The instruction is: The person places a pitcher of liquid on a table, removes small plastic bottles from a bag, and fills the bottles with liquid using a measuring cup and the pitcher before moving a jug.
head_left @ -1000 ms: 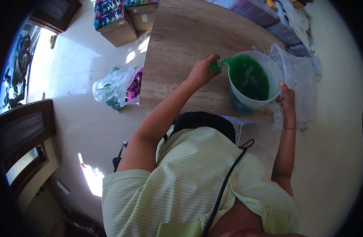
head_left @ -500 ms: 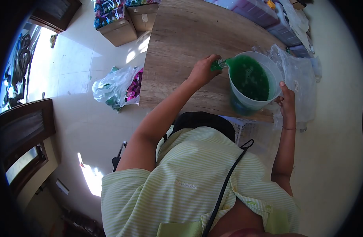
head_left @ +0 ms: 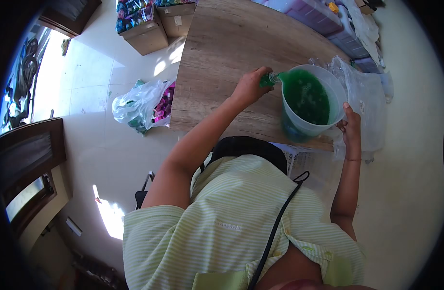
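My left hand (head_left: 251, 88) is wrapped round a small clear bottle (head_left: 267, 80) with green liquid in it, its neck pointing right. The bottle's mouth meets the spout of a large translucent plastic measuring jug (head_left: 293, 122), which is tilted towards it. Dark green, slightly foamy liquid (head_left: 306, 96) fills much of the jug. On the jug's right side, my right hand (head_left: 351, 123) grips the handle, thumb up along the rim. Whether liquid is flowing at the spout is too small to tell.
Both hands work over a wooden table (head_left: 222, 53). Clear plastic bags (head_left: 366, 106) lie right of the jug, with large purple-filled jerrycans (head_left: 313, 14) behind. Left of the table, a plastic bag (head_left: 135, 106) with pink items and cardboard boxes (head_left: 145, 38) stand on the floor.
Almost nothing differs. The jug, bottle and both hands keep their positions against each other; the whole view has shifted very slightly.
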Motion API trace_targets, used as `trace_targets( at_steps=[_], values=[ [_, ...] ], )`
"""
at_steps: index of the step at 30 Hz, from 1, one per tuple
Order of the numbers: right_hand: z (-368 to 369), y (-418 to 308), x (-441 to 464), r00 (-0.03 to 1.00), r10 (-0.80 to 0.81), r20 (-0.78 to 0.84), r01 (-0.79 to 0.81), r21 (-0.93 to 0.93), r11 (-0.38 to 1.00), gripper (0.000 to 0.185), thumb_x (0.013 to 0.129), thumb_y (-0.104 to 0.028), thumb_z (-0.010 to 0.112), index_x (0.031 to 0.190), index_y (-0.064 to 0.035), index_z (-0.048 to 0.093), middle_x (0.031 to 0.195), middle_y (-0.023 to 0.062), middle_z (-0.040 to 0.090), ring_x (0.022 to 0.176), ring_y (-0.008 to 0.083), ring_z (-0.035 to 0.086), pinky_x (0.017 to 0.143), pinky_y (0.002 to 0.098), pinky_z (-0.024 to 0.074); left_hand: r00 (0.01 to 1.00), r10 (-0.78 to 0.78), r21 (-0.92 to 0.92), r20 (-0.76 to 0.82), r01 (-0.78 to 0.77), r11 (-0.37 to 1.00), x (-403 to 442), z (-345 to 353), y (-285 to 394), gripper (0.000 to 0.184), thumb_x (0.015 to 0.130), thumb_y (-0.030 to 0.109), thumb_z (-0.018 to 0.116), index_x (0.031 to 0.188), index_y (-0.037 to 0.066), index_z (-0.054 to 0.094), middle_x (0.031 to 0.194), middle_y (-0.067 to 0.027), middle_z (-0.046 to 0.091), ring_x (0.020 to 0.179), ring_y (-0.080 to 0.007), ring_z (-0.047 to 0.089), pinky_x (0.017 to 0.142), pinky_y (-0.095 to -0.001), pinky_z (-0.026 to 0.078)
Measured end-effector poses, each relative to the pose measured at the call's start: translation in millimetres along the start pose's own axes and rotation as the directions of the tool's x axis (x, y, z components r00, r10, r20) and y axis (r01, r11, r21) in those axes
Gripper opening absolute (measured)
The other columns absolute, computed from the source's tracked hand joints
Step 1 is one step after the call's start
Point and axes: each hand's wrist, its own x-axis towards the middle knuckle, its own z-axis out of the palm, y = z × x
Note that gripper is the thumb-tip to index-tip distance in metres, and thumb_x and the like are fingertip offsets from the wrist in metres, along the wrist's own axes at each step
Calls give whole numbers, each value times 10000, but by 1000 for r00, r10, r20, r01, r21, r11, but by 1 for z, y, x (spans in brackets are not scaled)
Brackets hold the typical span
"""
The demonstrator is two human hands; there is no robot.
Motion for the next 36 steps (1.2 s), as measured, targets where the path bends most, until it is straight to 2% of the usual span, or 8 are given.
trace_targets(
  at_steps=[36],
  values=[
    [2,-1,2,1000,-11,4,11,-29,1000,419,822,-415,582,618,-51,538,461,-27,385,392,64,345,397,222,246,1000,5,-27,-22,-5,1000,-1,1,-4,468,679,119,729,1104,70,540,992,-157,615,920,-318,597,779,-370,474]
  ],
)
